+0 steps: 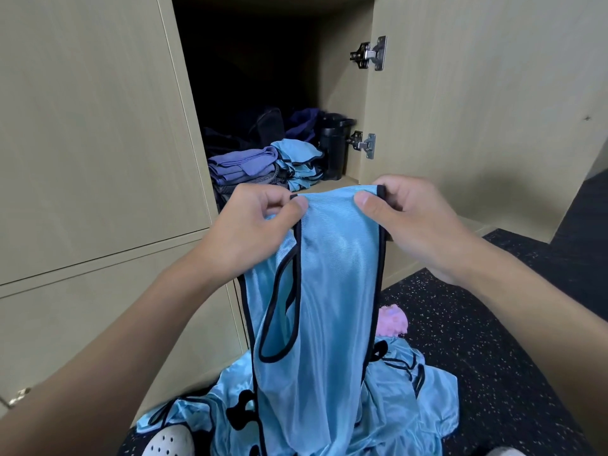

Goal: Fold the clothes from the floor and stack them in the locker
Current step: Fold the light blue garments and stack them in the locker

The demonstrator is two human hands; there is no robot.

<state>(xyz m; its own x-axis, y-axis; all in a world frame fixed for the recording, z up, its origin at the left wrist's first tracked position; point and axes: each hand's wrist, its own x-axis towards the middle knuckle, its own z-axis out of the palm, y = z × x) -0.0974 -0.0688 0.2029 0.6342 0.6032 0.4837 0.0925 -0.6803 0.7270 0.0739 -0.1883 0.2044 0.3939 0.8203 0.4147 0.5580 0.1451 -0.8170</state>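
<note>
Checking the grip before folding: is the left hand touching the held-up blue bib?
Touching. Head view shows the left hand pinching a top corner of the blue bib.

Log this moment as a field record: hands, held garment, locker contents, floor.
left hand: pinches one top corner of the blue vest
right hand: pinches the other top corner
vest state: hangs unfolded, black trim, in front of the locker
locker: door open; purple folded stack beside blue folded stack; black container to their right
floor: pile of blue vests; pink object behind it
task state: held vest not yet folded
</note>
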